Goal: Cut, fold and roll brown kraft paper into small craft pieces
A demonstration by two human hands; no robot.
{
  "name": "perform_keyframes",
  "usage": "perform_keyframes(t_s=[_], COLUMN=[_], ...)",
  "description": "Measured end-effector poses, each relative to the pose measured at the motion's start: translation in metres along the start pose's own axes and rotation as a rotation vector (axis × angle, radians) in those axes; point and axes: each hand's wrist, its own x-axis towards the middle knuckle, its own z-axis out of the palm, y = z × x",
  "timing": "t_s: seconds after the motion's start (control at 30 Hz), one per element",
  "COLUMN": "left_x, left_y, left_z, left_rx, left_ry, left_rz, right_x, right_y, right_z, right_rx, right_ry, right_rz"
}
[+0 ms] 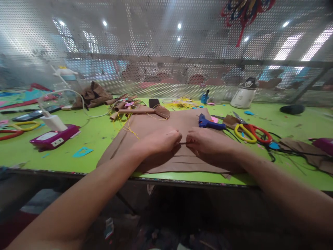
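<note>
Left hand [166, 139] and right hand [206, 140] pinching a thin brown strip [183, 143], low over slit brown paper [177, 121], blue glue gun [209, 123] just beyond.

Beyond the grip rises a perforated grey screen [156, 38] — a horizontal rail [182, 60] crossing it. Small bright lights [179, 26] glow high above the grip, with pale slanted bands [288, 45] up to its right. Under the grip spreads a lime-green tabletop [90, 137] — below, a dark, littered floor [125, 229].

Forearms [85, 189] angled inward, left grip [166, 139] and right grip [205, 140] pinched, just apart.
</note>
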Motion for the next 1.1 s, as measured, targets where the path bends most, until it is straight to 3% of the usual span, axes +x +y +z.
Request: perform_keyframes(t_s=[0.17, 0.63, 1.1], left_x=[0.004, 0.008, 0.003], left_y=[0.001, 0.003, -0.002], left_z=[-0.002, 0.003, 0.000], left_rx=[0.018, 0.063, 0.054], left_ry=[-0.020, -0.043, -0.027], left_rz=[0.043, -0.013, 0.012], right_x=[0.000, 0.009, 0.002], right_y=[-0.006, 0.003, -0.006], right_z=[-0.002, 0.023, 0.014], right_rx=[0.037, -0.120, -0.216], right_ry=[-0.024, 0.049, 0.059], right_rz=[0.069, -0.124, -0.197])
